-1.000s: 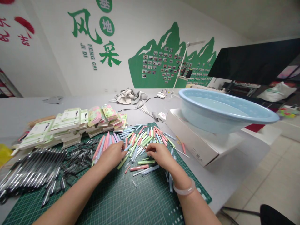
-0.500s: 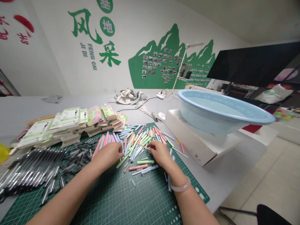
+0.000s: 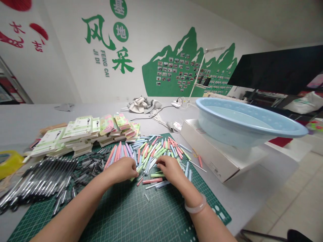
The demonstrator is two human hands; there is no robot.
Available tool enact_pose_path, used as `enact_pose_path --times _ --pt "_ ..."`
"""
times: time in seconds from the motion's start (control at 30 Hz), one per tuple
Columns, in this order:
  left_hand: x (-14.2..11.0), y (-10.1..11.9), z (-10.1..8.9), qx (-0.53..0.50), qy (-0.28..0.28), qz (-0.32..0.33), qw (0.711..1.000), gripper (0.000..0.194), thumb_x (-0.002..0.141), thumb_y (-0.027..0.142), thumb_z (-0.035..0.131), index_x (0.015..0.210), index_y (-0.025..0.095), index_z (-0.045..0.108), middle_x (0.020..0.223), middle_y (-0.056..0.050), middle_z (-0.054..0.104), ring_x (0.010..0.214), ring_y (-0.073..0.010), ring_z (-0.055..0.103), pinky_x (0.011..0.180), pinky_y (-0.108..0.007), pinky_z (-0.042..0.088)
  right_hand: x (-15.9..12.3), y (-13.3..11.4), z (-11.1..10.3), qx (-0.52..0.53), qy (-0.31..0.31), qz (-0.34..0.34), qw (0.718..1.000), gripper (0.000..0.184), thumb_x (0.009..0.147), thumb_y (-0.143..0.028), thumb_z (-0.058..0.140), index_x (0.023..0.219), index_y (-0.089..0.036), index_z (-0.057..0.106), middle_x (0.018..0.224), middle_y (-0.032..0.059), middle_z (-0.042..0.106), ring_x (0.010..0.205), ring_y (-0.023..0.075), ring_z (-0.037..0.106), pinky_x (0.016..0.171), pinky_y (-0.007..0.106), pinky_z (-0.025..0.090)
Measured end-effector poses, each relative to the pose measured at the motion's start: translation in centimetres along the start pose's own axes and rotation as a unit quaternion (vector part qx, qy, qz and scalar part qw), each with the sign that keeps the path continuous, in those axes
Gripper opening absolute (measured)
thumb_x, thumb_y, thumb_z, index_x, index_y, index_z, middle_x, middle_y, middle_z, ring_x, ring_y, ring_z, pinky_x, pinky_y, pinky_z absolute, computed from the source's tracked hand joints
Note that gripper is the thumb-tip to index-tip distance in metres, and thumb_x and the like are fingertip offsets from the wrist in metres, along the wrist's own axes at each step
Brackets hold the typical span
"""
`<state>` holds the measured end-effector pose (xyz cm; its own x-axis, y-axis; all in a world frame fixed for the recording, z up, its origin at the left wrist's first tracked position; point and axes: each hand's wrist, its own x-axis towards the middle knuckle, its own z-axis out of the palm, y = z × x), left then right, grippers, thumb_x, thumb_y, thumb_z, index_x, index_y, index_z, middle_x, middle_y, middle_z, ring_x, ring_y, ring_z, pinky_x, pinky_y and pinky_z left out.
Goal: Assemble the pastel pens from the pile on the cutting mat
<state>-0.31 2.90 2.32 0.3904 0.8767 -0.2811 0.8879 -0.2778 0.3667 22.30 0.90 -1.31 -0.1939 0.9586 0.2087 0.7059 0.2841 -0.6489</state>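
At the middle of the green cutting mat [image 3: 126,208], with twelve o'clock pointing away from the person, a loose heap of pastel barrels [image 3: 153,151] fans out. The left hand [image 3: 124,169] is at its seven o'clock edge, fingers curled and pressed together over a green barrel [image 3: 140,168]. That barrel's long axis runs from seven to one o'clock; its ends are partly covered, so which is the tip cannot be told, nor whether it is pinched. The right hand [image 3: 170,168] sits at the heap's five o'clock side, fingers bent, thumb near them; any grip is hidden. Just beside it, a salmon barrel [image 3: 152,180] lies nearly nine to three. Black pens [image 3: 40,181] lie toward nine o'clock, small boxes [image 3: 80,129] toward ten, and a blue basin [image 3: 242,134] on a white box [image 3: 209,151] toward two.
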Motion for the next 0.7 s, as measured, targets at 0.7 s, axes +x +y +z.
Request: enact_pose_path --times 0.7 --pt "0.0 1.1 0.9 0.007 0.007 0.0 1.0 0.021 0.064 0.038 0.057 0.057 0.02 0.064 0.061 -0.002 0.066 0.06 -0.0172 0.06 0.049 -0.024 0.031 1.0 1.6 -0.6 -0.152 0.068 -0.041 0.985 0.037 0.078 -0.003 0.051 0.107 -0.023 0.063 0.112 0.0052 0.061 0.106 0.0207 0.05 0.091 0.031 0.036"
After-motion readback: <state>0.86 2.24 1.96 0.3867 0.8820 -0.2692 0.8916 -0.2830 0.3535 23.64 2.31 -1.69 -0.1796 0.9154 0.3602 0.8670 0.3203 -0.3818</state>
